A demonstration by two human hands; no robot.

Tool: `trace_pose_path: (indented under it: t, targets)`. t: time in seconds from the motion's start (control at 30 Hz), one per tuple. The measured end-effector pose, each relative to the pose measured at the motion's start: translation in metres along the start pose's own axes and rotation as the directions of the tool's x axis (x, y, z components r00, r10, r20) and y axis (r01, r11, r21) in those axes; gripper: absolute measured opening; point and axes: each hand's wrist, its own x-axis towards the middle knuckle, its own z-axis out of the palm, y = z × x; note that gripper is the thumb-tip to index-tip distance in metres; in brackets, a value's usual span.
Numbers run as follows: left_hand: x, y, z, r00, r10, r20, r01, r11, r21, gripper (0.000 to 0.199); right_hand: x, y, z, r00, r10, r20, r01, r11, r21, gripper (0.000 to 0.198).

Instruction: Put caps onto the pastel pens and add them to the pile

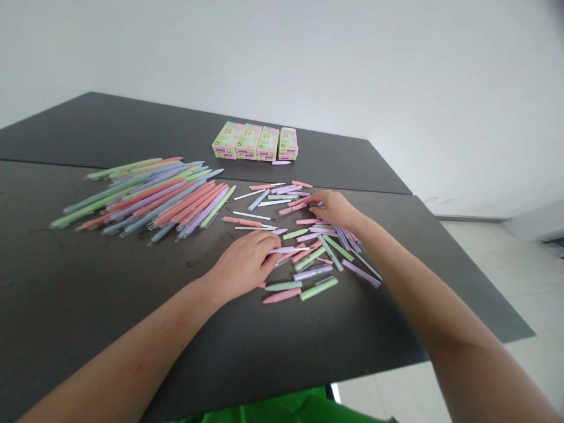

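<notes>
My left hand is closed around a purple pen barrel with a white refill sticking out of its right end. Loose pen parts lie under and around it, among them a pink barrel and a light green cap nearer me. My right hand is at the far side of the loose parts, its fingertips pinching the end of a pink pen part. Another pink piece lies just below those fingertips. Several purple caps lie beneath my right wrist.
A large pile of pastel pens lies to the left on the dark table. Behind the parts stand several pink-and-green boxes, with a purple pen part in front. White refills lie between pile and parts.
</notes>
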Motion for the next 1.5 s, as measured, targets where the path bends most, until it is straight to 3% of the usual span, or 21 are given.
trace_pose_path:
  t: [0.13,0.3,0.4,0.57,0.7,0.83,1.17,1.37,1.5]
  targets:
    - [0.0,-0.001,0.002,1.0,0.011,0.001,-0.011,0.999,-0.03,0.022,0.005,-0.003,0.009,0.994,-0.111,-0.012,0.111,0.993,-0.025,0.038]
    - [0.0,-0.002,0.004,0.999,-0.017,0.04,0.019,0.998,-0.067,0.026,0.011,0.0,0.014,0.995,-0.1,-0.016,0.098,0.99,-0.105,0.017]
    - [-0.001,-0.002,0.004,0.999,-0.026,0.047,0.029,0.997,-0.072,0.027,0.011,0.0,0.014,0.998,-0.065,-0.026,0.062,0.99,-0.13,0.016]
    - [-0.002,-0.001,0.005,0.998,-0.014,0.054,0.018,0.998,-0.061,0.027,0.007,-0.023,0.013,0.986,-0.104,-0.128,0.104,0.995,-0.007,0.023]
    - [-0.003,0.0,0.006,0.998,0.015,0.055,-0.011,0.998,-0.068,0.026,0.009,-0.056,0.016,0.965,-0.259,-0.041,0.262,0.958,0.116,0.026]
    - [-0.003,0.002,0.006,0.997,0.04,0.064,-0.035,0.996,-0.088,0.026,0.016,-0.078,0.026,0.934,-0.346,0.085,0.344,0.938,0.038,0.031]
    - [-0.002,0.004,0.003,0.994,0.05,0.097,-0.038,0.992,-0.121,0.026,0.03,-0.078,0.033,0.959,-0.242,0.146,0.27,0.935,-0.23,0.025]
    - [-0.003,0.002,0.004,0.994,0.067,0.088,-0.056,0.992,-0.117,0.025,0.033,-0.064,0.033,0.965,-0.22,0.141,0.25,0.931,-0.265,0.026]
    - [-0.003,0.003,0.003,0.994,0.061,0.088,-0.051,0.992,-0.118,0.025,0.033,-0.058,0.03,0.978,-0.19,0.09,0.205,0.958,-0.202,0.023]
